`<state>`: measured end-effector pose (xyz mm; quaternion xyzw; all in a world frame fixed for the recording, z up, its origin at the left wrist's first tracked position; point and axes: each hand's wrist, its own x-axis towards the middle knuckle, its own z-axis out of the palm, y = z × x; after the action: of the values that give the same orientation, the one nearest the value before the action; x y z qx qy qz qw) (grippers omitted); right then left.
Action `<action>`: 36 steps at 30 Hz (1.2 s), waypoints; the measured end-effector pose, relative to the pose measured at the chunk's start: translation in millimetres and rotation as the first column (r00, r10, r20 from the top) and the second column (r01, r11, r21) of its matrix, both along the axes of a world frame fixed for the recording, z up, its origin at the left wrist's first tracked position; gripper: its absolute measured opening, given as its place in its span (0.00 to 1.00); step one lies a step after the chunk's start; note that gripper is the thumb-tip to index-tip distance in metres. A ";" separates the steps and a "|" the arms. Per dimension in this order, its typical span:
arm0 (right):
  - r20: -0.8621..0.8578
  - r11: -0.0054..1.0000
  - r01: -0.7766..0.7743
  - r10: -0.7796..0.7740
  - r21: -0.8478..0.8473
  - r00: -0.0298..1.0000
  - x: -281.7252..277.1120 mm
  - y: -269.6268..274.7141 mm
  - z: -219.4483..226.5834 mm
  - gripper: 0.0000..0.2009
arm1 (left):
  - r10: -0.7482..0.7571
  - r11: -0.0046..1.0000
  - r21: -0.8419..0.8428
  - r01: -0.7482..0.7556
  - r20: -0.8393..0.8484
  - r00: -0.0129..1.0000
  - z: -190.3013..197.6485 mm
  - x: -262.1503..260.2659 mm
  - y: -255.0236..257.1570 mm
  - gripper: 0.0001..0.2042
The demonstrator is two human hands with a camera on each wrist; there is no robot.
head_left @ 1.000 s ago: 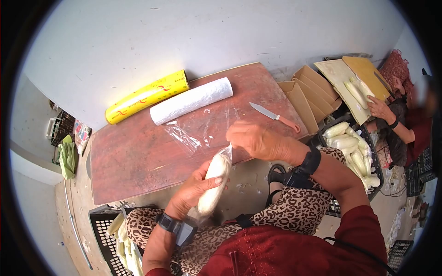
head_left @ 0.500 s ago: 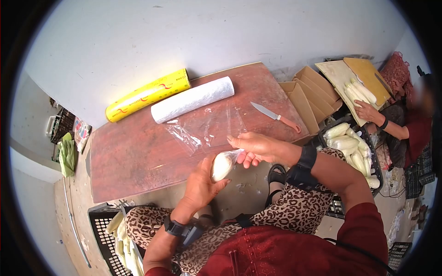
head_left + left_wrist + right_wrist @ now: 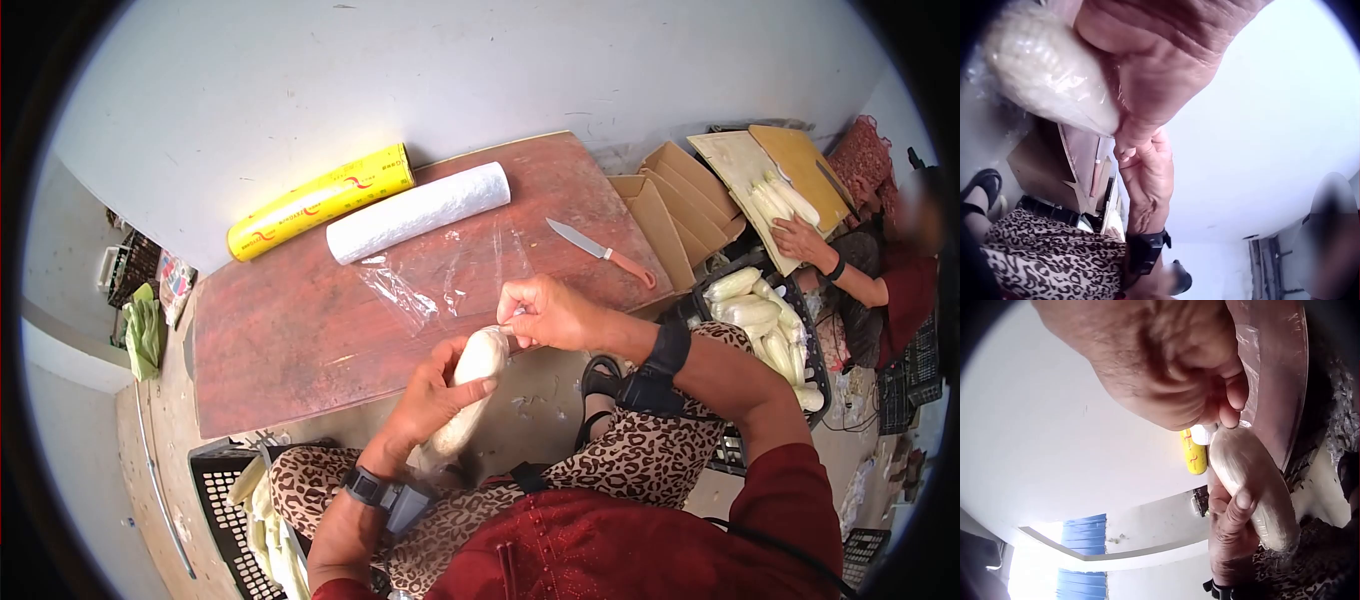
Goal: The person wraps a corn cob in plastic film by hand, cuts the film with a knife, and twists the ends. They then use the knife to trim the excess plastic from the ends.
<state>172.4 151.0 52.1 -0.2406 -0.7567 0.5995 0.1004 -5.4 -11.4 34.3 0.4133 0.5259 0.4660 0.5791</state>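
Note:
An ear of corn (image 3: 470,385) in clear plastic film tilts over the near edge of the table, its pale kernels showing in the left wrist view (image 3: 1041,69). My left hand (image 3: 420,405) grips it around the middle, thumb across the near side. At its upper end, my right hand (image 3: 555,315) pinches the gathered film between thumb and fingers. In the right wrist view the fingertips (image 3: 1230,417) are right at the corn's tip. A loose sheet of clear film (image 3: 405,300) lies on the table just beyond my hands.
On the reddish table (image 3: 270,350) lie a white film roll (image 3: 420,213), a yellow roll (image 3: 320,203) and a knife (image 3: 600,253). Crates of corn stand at left (image 3: 222,500) and right (image 3: 822,375). Cardboard boxes (image 3: 670,215) adjoin the table. Another person's hand (image 3: 805,245) touches corn at right.
The corn swung end-on toward the view, then tilted back lengthwise. My right hand dipped and turned, then came back to pinching at the tip. The other person's corn settled on the board.

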 end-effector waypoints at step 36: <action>-0.131 0.900 -0.181 0.250 0.397 0.959 -1.1 -3.5 30.6 0.01 | -0.184 0.961 -0.128 0.245 0.365 0.913 0.2 0.6 -12.3 0.37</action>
<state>171.3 147.5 82.7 -0.0764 -0.8686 0.4675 0.1454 -4.8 -23.7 34.4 0.3281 0.4040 0.4186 0.7443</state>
